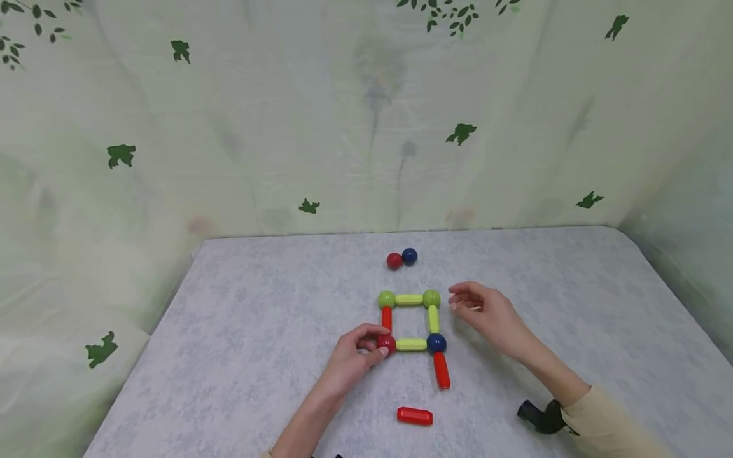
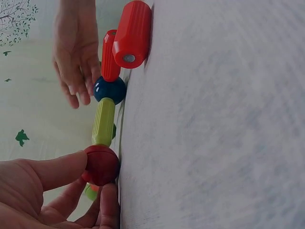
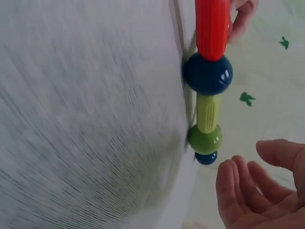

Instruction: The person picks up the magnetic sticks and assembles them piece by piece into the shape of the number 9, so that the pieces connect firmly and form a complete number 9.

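On the table lies a square of toy building rods and balls. Two green balls [image 1: 386, 299] form its far corners, a red ball [image 1: 387, 344] the near left and a blue ball [image 1: 436, 343] the near right. Yellow-green rods [image 1: 411, 345] make three sides; a red rod [image 1: 387, 319] makes the left one. Another red rod [image 1: 441, 371] extends from the blue ball towards the person. My left hand [image 1: 356, 356] pinches the near-left red ball between thumb and fingers, as the left wrist view also shows. My right hand [image 1: 489, 315], holding nothing, hovers right of the far-right green ball, fingers loosely bent.
A loose red rod [image 1: 415, 416] with a silvery end lies in front of the square. Behind the square, a spare red ball [image 1: 394, 261] and a spare blue ball [image 1: 409, 256] sit side by side. A leaf-patterned curtain [image 1: 258, 127] hangs beyond the table's far edge.
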A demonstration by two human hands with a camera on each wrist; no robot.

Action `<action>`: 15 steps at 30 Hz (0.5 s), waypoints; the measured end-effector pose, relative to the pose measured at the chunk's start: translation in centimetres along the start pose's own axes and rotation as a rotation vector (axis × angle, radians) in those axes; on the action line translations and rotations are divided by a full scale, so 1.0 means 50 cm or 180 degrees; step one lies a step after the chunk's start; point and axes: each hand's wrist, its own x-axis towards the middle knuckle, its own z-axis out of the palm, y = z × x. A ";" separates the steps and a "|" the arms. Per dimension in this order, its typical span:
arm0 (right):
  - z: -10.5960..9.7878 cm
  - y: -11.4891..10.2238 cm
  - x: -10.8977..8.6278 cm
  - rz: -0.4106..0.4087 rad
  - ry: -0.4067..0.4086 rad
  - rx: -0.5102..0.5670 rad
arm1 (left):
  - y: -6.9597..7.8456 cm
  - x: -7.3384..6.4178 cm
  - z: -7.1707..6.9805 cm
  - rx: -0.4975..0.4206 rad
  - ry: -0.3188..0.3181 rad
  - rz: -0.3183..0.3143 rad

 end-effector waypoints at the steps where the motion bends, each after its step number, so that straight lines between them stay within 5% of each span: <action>1: -0.002 -0.001 0.013 -0.0119 0.0009 -0.0149 | 0.000 0.000 0.000 -0.0006 0.0000 0.0000; 9: -0.017 0.011 0.128 -0.0898 -0.0099 -0.0783 | -0.002 0.000 0.003 -0.0013 -0.0023 0.0018; 15: -0.016 0.007 0.217 -0.0877 -0.0372 -0.0846 | -0.002 0.000 0.002 -0.0010 -0.0016 0.0016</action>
